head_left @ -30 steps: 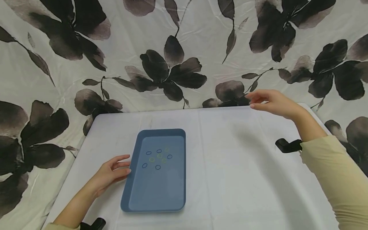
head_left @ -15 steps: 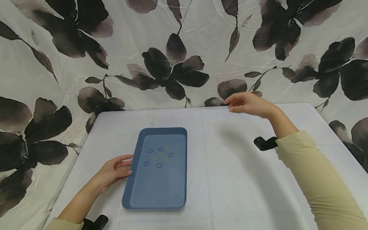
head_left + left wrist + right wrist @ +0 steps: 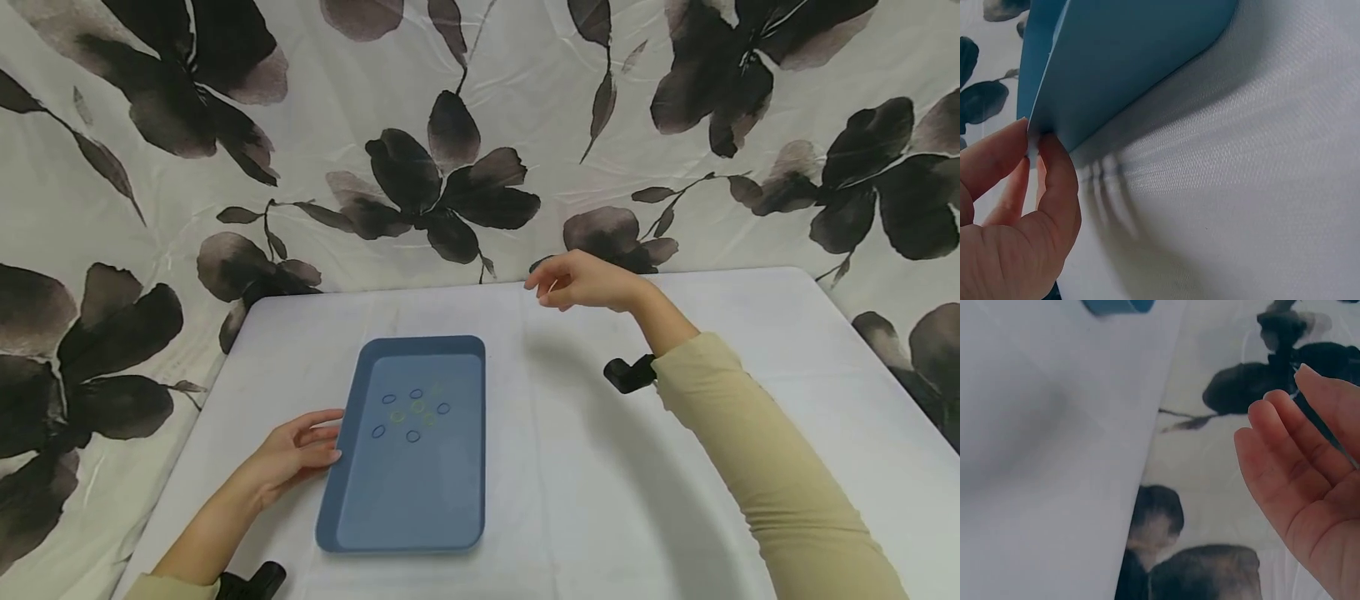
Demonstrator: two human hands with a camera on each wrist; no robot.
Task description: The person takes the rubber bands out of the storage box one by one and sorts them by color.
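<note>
From where I stand, the blue tray (image 3: 408, 492) sits on the left part of the white desk (image 3: 517, 467), its long sides running away from the person. The left hand (image 3: 292, 454) is at the tray's left rim, its grip lightly closed, the rim between thumb and fingertips. In the tray's far half lie five dark blue rings (image 3: 413, 442) and a few yellow ones (image 3: 417, 413), faint against the blue. The right hand (image 3: 588, 283) hangs raised near the desk's far edge, to the right of the tray; its grip is loose, fingers gently bent, with nothing I can see in it. Its shadow falls on the desk. Both sleeves (image 3: 750, 450) are pale yellow. A flowered cloth (image 3: 540, 83) hangs behind.
</note>
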